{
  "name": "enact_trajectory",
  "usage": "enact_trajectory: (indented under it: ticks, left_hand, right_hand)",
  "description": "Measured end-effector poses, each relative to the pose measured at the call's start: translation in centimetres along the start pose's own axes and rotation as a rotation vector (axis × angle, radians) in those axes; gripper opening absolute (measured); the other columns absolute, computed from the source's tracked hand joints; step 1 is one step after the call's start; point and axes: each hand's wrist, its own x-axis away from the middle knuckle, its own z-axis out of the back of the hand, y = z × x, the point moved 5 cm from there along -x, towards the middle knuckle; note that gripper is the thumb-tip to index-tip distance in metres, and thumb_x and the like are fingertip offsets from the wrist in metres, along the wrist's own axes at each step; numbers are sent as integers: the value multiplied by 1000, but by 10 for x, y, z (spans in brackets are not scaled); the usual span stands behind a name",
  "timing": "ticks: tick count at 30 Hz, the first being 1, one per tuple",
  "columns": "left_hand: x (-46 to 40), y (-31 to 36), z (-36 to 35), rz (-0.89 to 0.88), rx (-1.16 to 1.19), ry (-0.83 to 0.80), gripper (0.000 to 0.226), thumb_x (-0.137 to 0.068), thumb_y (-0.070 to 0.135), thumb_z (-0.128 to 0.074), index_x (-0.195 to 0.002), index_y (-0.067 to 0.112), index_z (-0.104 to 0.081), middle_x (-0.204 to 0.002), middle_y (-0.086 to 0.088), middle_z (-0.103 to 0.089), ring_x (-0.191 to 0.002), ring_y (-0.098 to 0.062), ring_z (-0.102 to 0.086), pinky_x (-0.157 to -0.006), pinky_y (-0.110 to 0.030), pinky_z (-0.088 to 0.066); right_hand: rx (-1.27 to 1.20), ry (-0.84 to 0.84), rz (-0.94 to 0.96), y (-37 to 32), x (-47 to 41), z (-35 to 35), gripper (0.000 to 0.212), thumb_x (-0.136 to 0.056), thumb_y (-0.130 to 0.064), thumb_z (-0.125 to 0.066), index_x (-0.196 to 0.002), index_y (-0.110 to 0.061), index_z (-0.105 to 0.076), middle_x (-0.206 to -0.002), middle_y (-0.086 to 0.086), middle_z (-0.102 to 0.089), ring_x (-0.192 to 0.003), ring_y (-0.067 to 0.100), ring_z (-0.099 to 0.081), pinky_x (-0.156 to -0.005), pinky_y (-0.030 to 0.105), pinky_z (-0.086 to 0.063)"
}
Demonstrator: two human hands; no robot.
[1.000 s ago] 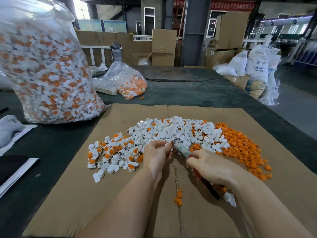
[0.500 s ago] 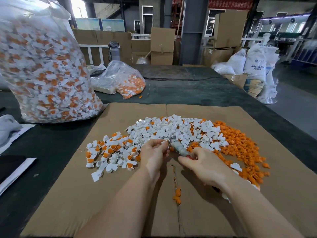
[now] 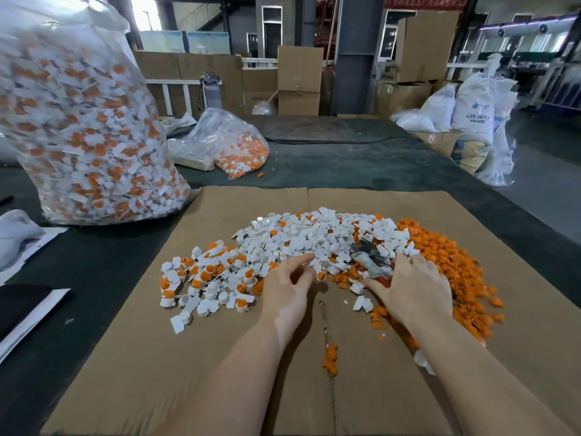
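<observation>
I am watching both bare hands at the near edge of a heap spread on a flat brown cardboard sheet (image 3: pixel 220 357), which lies on a dark green table cover (image 3: pixel 345 165).

The left hand (image 3: pixel 287 291) rests on the cardboard with its fingers curled. Its forefinger and thumb tips come close together at the heap's edge, just beside a small white-and-orange piece (image 3: pixel 320 275). I cannot tell whether they pinch anything.

The right hand (image 3: pixel 415 287) holds a pair of metal pliers with a grey taped grip and a red handle (image 3: pixel 371 261). The handles run into the palm above the thumb, and the metal nose points away and to the left, lying on the heap. The other fingers (image 3: pixel 408 256) are spread forward, their tips touching white pieces.

I read the heap in three parts:
- **Middle:** loose white plastic caps (image 3: pixel 308 237).
- **Right:** loose orange plastic plugs (image 3: pixel 449 262), touching the white ones.
- **Left:** white caps with orange plugs seated in them (image 3: pixel 207 275).

A small clump of orange bits (image 3: pixel 330 357) lies on the cardboard's centre seam, between the two forearms.

Beyond the sheet's far left corner stands a large clear plastic bag full of white-and-orange pieces (image 3: pixel 88 136). A smaller clear bag, partly filled (image 3: pixel 232 146), lies further back on the table cover.
</observation>
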Motion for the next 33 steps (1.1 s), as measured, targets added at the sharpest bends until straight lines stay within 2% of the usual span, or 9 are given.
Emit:
enact_trajectory:
  ticks: [4,7,10,12,14,18,23,29,33]
  left_hand:
    - [-1,-2,-1,-18,-4,-1,27,-94,19,-56,-119,27,-63,-105,4,-65,-103,-5,-58,-74,0,-35]
    - [-1,-1,-2,-25,38,-8,25,-93,16,-58,-115,24,-65,-99,7,-66,-98,-3,-60,-76,-3,-38]
    - [1,2,-2,-26,79,-23,20,-92,12,-58,-107,24,-67,-100,7,-67,-97,-4,-61,-84,-11,-44]
    - [3,2,-2,-19,101,-58,22,-91,9,-59,-103,24,-67,-102,7,-68,-100,-6,-61,-90,-19,-45]
    - [6,3,-3,-15,129,-130,29,-85,3,-63,-105,24,-66,-99,4,-69,-95,-9,-63,-86,-21,-49]
    - [8,5,-8,-123,-86,-184,39,-78,0,-71,-112,18,-63,-92,7,-67,-78,-2,-60,-70,-8,-46]
    - [5,4,-10,-131,-186,-109,26,-85,2,-63,-101,22,-64,-86,11,-65,-85,-3,-62,-70,-2,-42]
    - [6,3,-9,-116,-187,-85,28,-87,1,-59,-94,28,-60,-82,17,-62,-83,2,-59,-68,1,-40]
    - [6,4,-11,-115,-246,-97,26,-86,6,-64,-104,24,-65,-87,18,-62,-83,5,-56,-71,2,-38]
  right_hand:
    - [116,84,18,-9,9,8,67,-83,-71,-39,-121,-18,-53,-126,7,-51,-118,25,-43,-101,40,-31]
    - [-239,314,250,-33,24,22,34,-83,-30,-68,-110,-10,-64,-105,10,-62,-100,29,-57,-88,42,-42]
    - [-543,343,468,-58,43,24,17,-78,-5,-72,-96,-8,-70,-86,6,-65,-82,23,-61,-75,35,-51]
    - [-608,309,479,-64,48,20,9,-79,-3,-70,-86,-8,-70,-80,4,-65,-78,22,-60,-70,36,-53]
    - [-659,293,426,-61,47,15,6,-81,-3,-68,-82,-9,-69,-80,3,-65,-78,21,-61,-69,35,-52]
    - [-722,290,358,-57,46,10,6,-82,-2,-67,-84,-7,-69,-81,3,-66,-80,20,-61,-70,28,-48]
    - [-757,350,225,-46,45,9,10,-83,0,-65,-88,-7,-70,-84,4,-67,-83,20,-61,-75,25,-44]
    - [-603,319,203,-48,45,3,25,-76,3,-67,-93,-15,-72,-90,1,-66,-92,24,-60,-77,34,-34]
    - [-459,295,214,-55,44,3,24,-72,-8,-78,-93,-18,-72,-89,1,-66,-89,27,-59,-74,37,-34]
